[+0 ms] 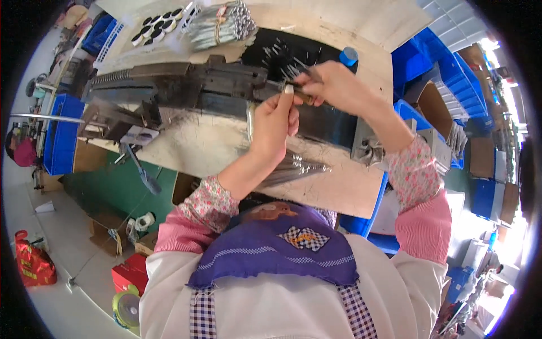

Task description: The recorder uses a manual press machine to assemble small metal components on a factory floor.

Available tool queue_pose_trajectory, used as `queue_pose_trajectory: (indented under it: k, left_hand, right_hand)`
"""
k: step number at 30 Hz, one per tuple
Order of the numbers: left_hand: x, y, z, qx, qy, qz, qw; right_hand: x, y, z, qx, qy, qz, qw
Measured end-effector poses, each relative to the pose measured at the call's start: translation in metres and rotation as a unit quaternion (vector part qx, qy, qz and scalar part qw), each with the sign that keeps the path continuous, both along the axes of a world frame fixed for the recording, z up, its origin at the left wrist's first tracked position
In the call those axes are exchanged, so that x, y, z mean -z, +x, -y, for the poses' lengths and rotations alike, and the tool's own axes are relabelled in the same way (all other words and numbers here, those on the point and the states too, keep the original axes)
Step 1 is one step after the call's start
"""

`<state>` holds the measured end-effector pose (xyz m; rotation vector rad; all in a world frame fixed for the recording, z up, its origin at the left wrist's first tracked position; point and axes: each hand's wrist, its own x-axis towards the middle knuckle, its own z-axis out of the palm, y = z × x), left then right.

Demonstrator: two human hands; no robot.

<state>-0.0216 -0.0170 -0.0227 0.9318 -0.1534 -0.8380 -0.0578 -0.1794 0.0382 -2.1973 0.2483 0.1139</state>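
Rod between both hands' grips

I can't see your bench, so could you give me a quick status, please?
Left hand and right hand both pinching one thin metal rod. Over the dark machine. Nothing between.

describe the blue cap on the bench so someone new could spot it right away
Start at the pale wooden workbench and go to its far edge, beyond the right hand. Beside the black tray of loose metal pins stands a small round blue cap, the only blue thing on the benchtop.
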Motion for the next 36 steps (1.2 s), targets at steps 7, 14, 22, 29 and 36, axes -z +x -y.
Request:
queue_pose_trajectory:
  k: [7, 14, 22, 29, 36]
  left_hand:
    - [-0.002, -0.002, 0.0, 0.004, 0.007, -0.029, 1.0]
    - [0.009, 0.005, 0.007, 0.125, 0.01, 0.016, 0.992]
    - [-0.023, 0.022, -0.006, 0.112, -0.221, -0.297, 0.922]
    - [-0.011, 0.015, -0.014, 0.075, -0.211, -0.263, 0.939]
    - [-0.02, 0.013, -0.021, 0.041, -0.187, -0.196, 0.962]
  right_hand:
    - [-0.004, -0.009, 0.002, 0.021, 0.078, -0.012, 0.997]
    - [-0.014, 0.01, 0.027, -0.035, 0.197, -0.133, 0.971]
    - [-0.038, -0.012, 0.027, -0.093, -0.362, 0.106, 0.922]
    - [-0.012, -0.023, -0.051, -0.066, -0.316, 0.259, 0.911]
    - [-0.008, -0.008, -0.02, 0.019, -0.21, 0.206, 0.956]
